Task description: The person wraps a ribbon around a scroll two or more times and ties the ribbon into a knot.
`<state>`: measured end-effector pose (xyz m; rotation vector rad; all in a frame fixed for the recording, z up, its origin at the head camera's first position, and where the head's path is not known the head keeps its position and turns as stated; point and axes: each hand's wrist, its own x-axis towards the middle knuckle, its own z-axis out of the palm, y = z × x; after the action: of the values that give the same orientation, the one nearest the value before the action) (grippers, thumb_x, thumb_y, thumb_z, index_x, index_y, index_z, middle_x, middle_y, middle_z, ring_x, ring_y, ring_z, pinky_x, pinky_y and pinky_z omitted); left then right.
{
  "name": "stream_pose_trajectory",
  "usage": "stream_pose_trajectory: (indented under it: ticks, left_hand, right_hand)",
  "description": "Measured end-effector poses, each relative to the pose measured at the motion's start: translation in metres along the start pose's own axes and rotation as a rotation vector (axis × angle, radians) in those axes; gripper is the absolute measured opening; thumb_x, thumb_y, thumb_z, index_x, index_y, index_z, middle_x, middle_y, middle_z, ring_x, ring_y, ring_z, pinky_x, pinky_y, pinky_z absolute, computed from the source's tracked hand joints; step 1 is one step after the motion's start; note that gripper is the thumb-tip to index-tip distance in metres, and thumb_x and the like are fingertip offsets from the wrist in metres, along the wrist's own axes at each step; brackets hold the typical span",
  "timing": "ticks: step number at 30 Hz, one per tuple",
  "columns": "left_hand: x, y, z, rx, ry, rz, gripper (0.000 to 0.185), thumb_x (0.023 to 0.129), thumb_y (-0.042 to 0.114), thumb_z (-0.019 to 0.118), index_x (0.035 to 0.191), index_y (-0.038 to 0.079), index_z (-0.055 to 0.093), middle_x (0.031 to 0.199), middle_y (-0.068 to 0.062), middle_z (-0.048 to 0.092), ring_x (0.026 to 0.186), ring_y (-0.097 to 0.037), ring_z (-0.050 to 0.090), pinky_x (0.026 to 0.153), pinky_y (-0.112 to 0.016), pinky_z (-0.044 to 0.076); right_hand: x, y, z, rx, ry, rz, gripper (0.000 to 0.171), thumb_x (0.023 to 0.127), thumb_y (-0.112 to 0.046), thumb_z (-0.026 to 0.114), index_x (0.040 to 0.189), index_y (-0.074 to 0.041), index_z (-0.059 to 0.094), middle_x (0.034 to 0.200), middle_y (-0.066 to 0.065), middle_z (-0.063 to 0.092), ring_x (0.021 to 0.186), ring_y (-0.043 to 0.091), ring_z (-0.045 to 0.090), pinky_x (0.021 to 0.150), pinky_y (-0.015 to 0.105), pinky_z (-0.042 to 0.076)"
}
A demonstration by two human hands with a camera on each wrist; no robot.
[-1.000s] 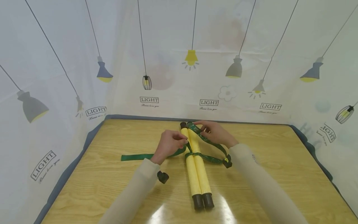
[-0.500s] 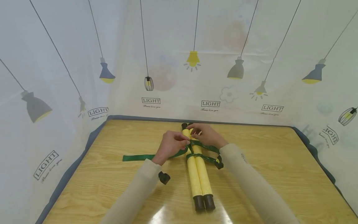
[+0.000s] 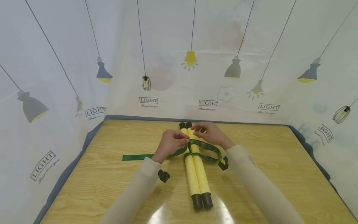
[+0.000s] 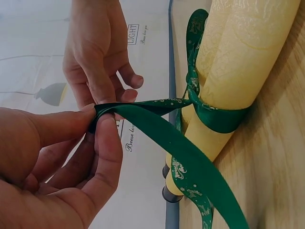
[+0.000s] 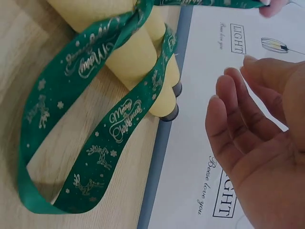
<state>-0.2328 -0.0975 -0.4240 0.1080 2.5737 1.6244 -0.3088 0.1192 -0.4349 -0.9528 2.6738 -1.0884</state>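
Note:
Two yellow rods (image 3: 199, 180) with dark end caps lie side by side on the table, pointing away from me. A green ribbon (image 4: 219, 117), printed in silver with reindeer and "Merry Christmas", wraps round both rods and crosses over itself on top. My left hand (image 3: 171, 143) pinches a fold of ribbon between thumb and index finger just above the rods. To the right, a ribbon loop (image 5: 35, 157) spreads out over the table. My right hand (image 5: 257, 138) hovers beside the rods' far ends, fingers loosely bent and holding nothing. A ribbon tail (image 3: 137, 157) lies out to the left.
The wooden table (image 3: 92, 186) meets a white cloth backdrop (image 3: 173, 37) printed with lamps, with a blue-grey edge (image 3: 145, 118) along the back. Small black devices, one (image 3: 163, 176) by the left wrist and another (image 3: 223, 163) by the right, sit close beneath the sleeves.
My right hand has let go of the ribbon, which it held near the rods' far ends. The ribbon now crosses lower and loops right. My left hand keeps its pinch.

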Motion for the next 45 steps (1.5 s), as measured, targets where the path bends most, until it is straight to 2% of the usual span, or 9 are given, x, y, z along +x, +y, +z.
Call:
stream_pose_trajectory:
  ticks: [8,10,16,21,26,31,35,38,45]
  left_hand:
    - [0.003,0.000,-0.001,-0.034,-0.003,0.012,0.007,0.094,0.016,0.076,0.099,0.014,0.081,0.094,-0.003,0.079,0.081,-0.026,0.075,0.075,-0.037,0.062]
    - [0.003,0.000,-0.002,-0.045,-0.006,0.004,0.007,0.094,0.017,0.076,0.098,0.014,0.082,0.094,-0.003,0.079,0.081,-0.026,0.075,0.076,-0.038,0.062]
    - [0.004,0.000,-0.001,-0.059,-0.013,-0.011,0.008,0.094,0.019,0.077,0.098,0.017,0.082,0.095,-0.002,0.078,0.078,-0.020,0.074,0.081,-0.045,0.062]
    - [0.002,0.001,-0.001,-0.101,-0.023,-0.021,0.010,0.093,0.019,0.078,0.101,0.016,0.081,0.096,-0.004,0.079,0.079,-0.023,0.075,0.083,-0.046,0.062]
    - [0.001,0.001,-0.001,-0.191,-0.045,-0.048,0.038,0.088,0.017,0.083,0.123,0.013,0.070,0.101,-0.012,0.079,0.087,-0.034,0.077,0.086,-0.047,0.062]
    - [0.003,0.000,-0.003,-0.199,-0.093,-0.070,0.055,0.086,0.023,0.085,0.133,0.008,0.062,0.108,-0.014,0.078,0.089,-0.029,0.077,0.089,-0.046,0.061]
    - [0.007,-0.006,-0.009,-0.172,-0.113,-0.049,0.046,0.090,0.031,0.081,0.125,0.006,0.067,0.108,-0.015,0.077,0.091,-0.032,0.075,0.089,-0.050,0.061]
    - [0.011,-0.011,-0.017,-0.167,-0.086,-0.041,0.035,0.095,0.034,0.075,0.118,0.008,0.072,0.110,-0.019,0.075,0.097,-0.039,0.071,0.089,-0.052,0.060]
    - [0.022,-0.024,-0.027,0.032,-0.029,-0.007,0.030,0.101,0.028,0.067,0.122,0.009,0.073,0.119,-0.010,0.073,0.109,-0.031,0.069,0.086,-0.044,0.060]
  right_hand:
    - [-0.012,-0.016,-0.001,0.125,-0.110,0.020,0.032,0.101,-0.019,0.067,0.132,-0.013,0.068,0.108,0.006,0.072,0.096,0.031,0.070,0.075,0.034,0.057]
    - [-0.015,-0.018,0.001,0.153,-0.129,0.021,0.031,0.101,-0.018,0.067,0.132,-0.015,0.068,0.108,0.006,0.072,0.098,0.033,0.071,0.077,0.042,0.059]
    - [-0.021,-0.021,0.011,0.226,-0.103,0.021,0.026,0.100,-0.019,0.068,0.126,-0.019,0.072,0.108,0.003,0.075,0.100,0.024,0.070,0.082,0.038,0.059]
    - [-0.026,-0.020,0.016,0.337,-0.065,0.108,0.025,0.097,-0.030,0.072,0.122,-0.024,0.074,0.108,0.002,0.076,0.099,0.024,0.069,0.081,0.036,0.059]
    - [-0.028,-0.020,0.018,0.413,-0.048,0.152,0.027,0.093,-0.039,0.076,0.115,-0.024,0.077,0.110,0.002,0.075,0.100,0.027,0.068,0.085,0.042,0.059]
    - [-0.029,-0.022,0.017,0.390,-0.022,0.141,0.017,0.093,-0.035,0.077,0.104,-0.022,0.080,0.107,0.001,0.076,0.096,0.025,0.065,0.081,0.041,0.059]
    - [-0.029,-0.023,0.016,0.327,0.020,0.118,0.009,0.094,-0.029,0.077,0.100,-0.022,0.079,0.101,0.001,0.074,0.093,0.028,0.063,0.073,0.037,0.059]
    - [-0.028,-0.023,0.015,0.277,0.044,0.098,0.007,0.094,-0.026,0.077,0.098,-0.021,0.079,0.096,0.001,0.074,0.091,0.025,0.064,0.070,0.033,0.057]
    - [-0.028,-0.022,0.013,0.191,0.051,0.063,0.007,0.094,-0.027,0.077,0.093,-0.020,0.077,0.089,-0.003,0.073,0.084,0.016,0.065,0.070,0.031,0.055]
